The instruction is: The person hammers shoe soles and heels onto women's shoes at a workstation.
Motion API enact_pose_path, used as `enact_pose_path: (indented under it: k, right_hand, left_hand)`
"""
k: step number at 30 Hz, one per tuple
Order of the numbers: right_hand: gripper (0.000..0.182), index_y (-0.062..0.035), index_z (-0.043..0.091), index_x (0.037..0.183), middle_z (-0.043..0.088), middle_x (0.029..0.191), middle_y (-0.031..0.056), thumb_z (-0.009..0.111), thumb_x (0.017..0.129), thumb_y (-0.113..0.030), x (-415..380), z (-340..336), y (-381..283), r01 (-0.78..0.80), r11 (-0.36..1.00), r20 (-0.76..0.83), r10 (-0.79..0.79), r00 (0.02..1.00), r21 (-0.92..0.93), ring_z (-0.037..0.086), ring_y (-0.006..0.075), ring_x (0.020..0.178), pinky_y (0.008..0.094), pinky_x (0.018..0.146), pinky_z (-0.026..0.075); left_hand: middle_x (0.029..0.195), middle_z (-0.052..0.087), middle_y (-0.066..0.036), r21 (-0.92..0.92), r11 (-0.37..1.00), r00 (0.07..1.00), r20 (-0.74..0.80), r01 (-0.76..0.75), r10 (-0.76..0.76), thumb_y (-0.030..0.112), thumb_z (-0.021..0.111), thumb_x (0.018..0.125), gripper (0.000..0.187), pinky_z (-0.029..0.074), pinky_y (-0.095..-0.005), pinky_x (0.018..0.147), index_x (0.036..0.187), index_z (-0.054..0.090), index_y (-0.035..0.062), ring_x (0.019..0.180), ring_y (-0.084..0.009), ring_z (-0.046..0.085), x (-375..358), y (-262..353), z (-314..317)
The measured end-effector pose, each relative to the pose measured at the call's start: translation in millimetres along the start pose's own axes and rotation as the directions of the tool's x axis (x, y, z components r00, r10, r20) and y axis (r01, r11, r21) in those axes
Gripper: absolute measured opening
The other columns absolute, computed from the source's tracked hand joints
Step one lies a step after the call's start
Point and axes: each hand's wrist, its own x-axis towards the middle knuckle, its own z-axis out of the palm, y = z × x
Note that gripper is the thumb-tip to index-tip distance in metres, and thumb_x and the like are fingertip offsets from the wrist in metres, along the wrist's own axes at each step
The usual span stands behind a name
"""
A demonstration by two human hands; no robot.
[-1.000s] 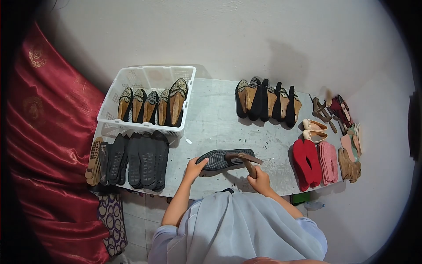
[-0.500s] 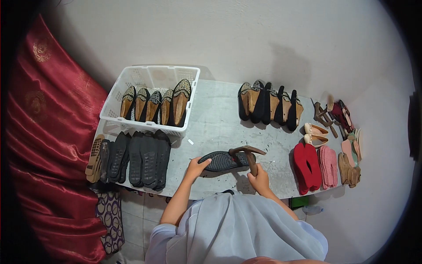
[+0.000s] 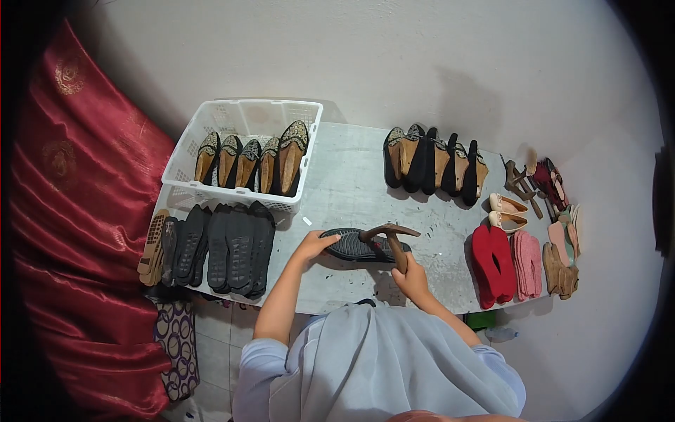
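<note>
Two hands, one sole: I'm mid-hammering.
Left hand (image 3: 314,245) pins the black sole (image 3: 358,245); right hand (image 3: 411,273) grips the hammer (image 3: 391,235) above it. Next, I judge, a square blow.

Sole (image 3: 351,245) looked matt black rubber, ribbed tread. Hammer (image 3: 391,239) w/ wooden handle, dull metal head. Behind sole: white plastic basket (image 3: 242,121), lattice walls. Table (image 3: 344,183) rough, scuffed grey.

Basket (image 3: 184,151) of shoes (image 3: 249,163) sat at table (image 3: 344,190) rear-left, soles (image 3: 211,246) before it, shoe row (image 3: 432,165) rear-right, sole (image 3: 351,246) under hammer (image 3: 390,235) at front-centre.
</note>
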Motion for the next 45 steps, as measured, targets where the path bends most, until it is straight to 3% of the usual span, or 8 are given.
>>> enact_pose_path:
  k: [6, 11, 15, 20, 24, 29, 38, 45]
  right_hand:
    - [0.035, -0.0069, 0.051, 0.102, 0.063, 0.078, 0.0243, 0.064, 0.072, -0.021, -15.8, -23.0, -2.4, 0.017, 0.999, 0.013, -0.017, 1.0, -0.027, 0.062, 0.0429, 0.073, 0.0472, 0.062, 0.048]
    - [0.031, -0.0045, 0.051, 0.096, 0.062, 0.075, 0.0243, 0.063, 0.071, -0.017, -23.7, -22.3, 0.1, -0.049, 0.999, 0.003, 0.049, 0.999, -0.017, 0.062, 0.0429, 0.072, 0.0443, 0.062, 0.048]
    - [0.031, -0.0029, 0.05, 0.095, 0.06, 0.073, 0.0241, 0.063, 0.071, -0.017, -30.1, -12.2, 5.8, -0.081, 0.991, -0.062, 0.089, 0.994, 0.109, 0.061, 0.0404, 0.066, 0.0427, 0.06, 0.047]
    - [0.03, -0.0005, 0.052, 0.096, 0.057, 0.067, 0.0107, 0.066, 0.072, -0.013, -36.4, 2.3, 22.8, -0.149, 0.919, -0.027, 0.17, 0.985, 0.365, 0.057, 0.0216, 0.055, 0.0342, 0.053, 0.045]
    - [0.03, 0.001, 0.053, 0.096, 0.055, 0.069, 0.0043, 0.069, 0.073, -0.013, -30.7, 23.5, 33.6, -0.187, 0.763, -0.054, 0.279, 0.959, 0.618, 0.054, 0.0115, 0.056, 0.0293, 0.049, 0.045]
    - [0.038, 0.0021, 0.054, 0.099, 0.058, 0.074, 0.0078, 0.073, 0.072, -0.016, -30.9, 22.5, 32.4, -0.243, 0.811, -0.041, 0.311, 0.95, 0.532, 0.058, 0.0162, 0.06, 0.03, 0.053, 0.047]
    - [0.043, 0.0022, 0.057, 0.097, 0.063, 0.082, 0.0164, 0.078, 0.068, -0.023, -37.9, 33.8, 43.1, -0.307, 0.865, -0.027, 0.345, 0.938, 0.398, 0.062, 0.0252, 0.076, 0.0365, 0.07, 0.048]
    - [0.045, 0.0028, 0.058, 0.092, 0.062, 0.082, 0.0181, 0.079, 0.066, -0.027, -38.6, 35.8, 45.9, -0.299, 0.881, -0.007, 0.324, 0.946, 0.365, 0.06, 0.0249, 0.074, 0.0366, 0.068, 0.048]
  left_hand:
    - [0.093, 0.065, -0.006, 0.378, 0.923, 0.951, 0.305, -0.067, -0.056, 0.036, 0.072, 0.078, 0.046, 0.051, -0.0267, 0.064, 0.109, 0.065, 0.0025, 0.073, -0.0146, 0.06, 45.1, 34.7, -23.7]
    - [0.101, 0.064, -0.008, 0.432, 0.897, 0.954, 0.22, 0.091, -0.203, 0.039, 0.072, 0.077, 0.054, 0.053, -0.0301, 0.065, 0.117, 0.06, 0.0045, 0.082, -0.018, 0.062, 50.8, 58.2, -3.7]
    - [0.098, 0.064, -0.007, 0.229, 0.972, 0.987, 0.137, 0.051, -0.084, 0.037, 0.071, 0.078, 0.049, 0.053, -0.0315, 0.067, 0.114, 0.059, 0.0053, 0.082, -0.0173, 0.062, 44.1, 42.4, 5.6]
    - [0.09, 0.061, -0.005, -0.113, 0.993, 0.996, -0.082, -0.029, 0.02, 0.035, 0.069, 0.082, 0.041, 0.05, -0.0303, 0.071, 0.107, 0.056, 0.0048, 0.079, -0.0142, 0.059, 36.6, 7.2, 21.9]
    - [0.089, 0.06, -0.005, -0.217, 0.966, 0.989, -0.082, -0.137, 0.122, 0.031, 0.069, 0.083, 0.036, 0.048, -0.0285, 0.072, 0.103, 0.056, 0.0042, 0.08, -0.0133, 0.057, 40.9, -9.1, 23.3]
    - [0.093, 0.061, -0.006, -0.225, 0.972, 0.997, -0.054, -0.074, 0.063, 0.03, 0.07, 0.083, 0.038, 0.048, -0.0272, 0.076, 0.106, 0.055, 0.0033, 0.085, -0.0141, 0.058, 30.3, 0.3, 21.4]
    - [0.105, 0.058, -0.012, -0.207, 0.897, 0.81, -0.54, -0.39, 0.228, 0.035, 0.077, 0.075, 0.063, 0.046, -0.0304, 0.086, 0.117, 0.048, -0.0022, 0.097, -0.0197, 0.057, 14.9, -47.3, 73.9]
    - [0.121, 0.049, -0.015, -0.252, 0.878, 0.822, -0.52, -0.407, 0.232, 0.016, 0.087, 0.062, 0.092, 0.045, -0.0333, 0.093, 0.131, 0.028, -0.0014, 0.109, -0.0243, 0.052, -0.1, -50.4, 116.8]
